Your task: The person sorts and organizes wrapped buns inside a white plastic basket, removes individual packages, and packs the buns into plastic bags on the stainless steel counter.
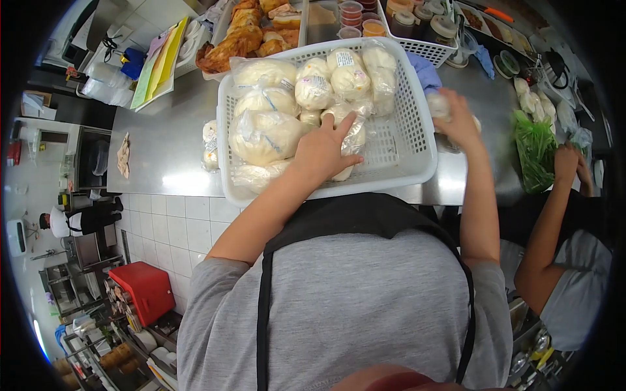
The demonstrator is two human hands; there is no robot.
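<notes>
A white perforated plastic basket [427,146] stands in front of me on the steel counter. Inside are several pale, round dough-like balls in clear plastic bags [264,137], some with printed labels. My left hand [326,148] lies over the bagged balls in the basket's middle, fingers spread and touching one of them. Just outside the right wall, my right hand [458,120] is slightly blurred, its fingers bent around a whitish bagged ball [438,105]. Under and behind that hand, another pale item is partly hidden. One more small bagged item [210,144] sits left of the basket.
Behind the basket are a tray of roasted chicken [241,36], stacked sauce cups [350,16] and a white crate of jars [424,49]. At right, a co-worker's hands [568,163] are beside a bag of green leaves [531,153]. A brown-stained cloth-like scrap [124,155] lies left.
</notes>
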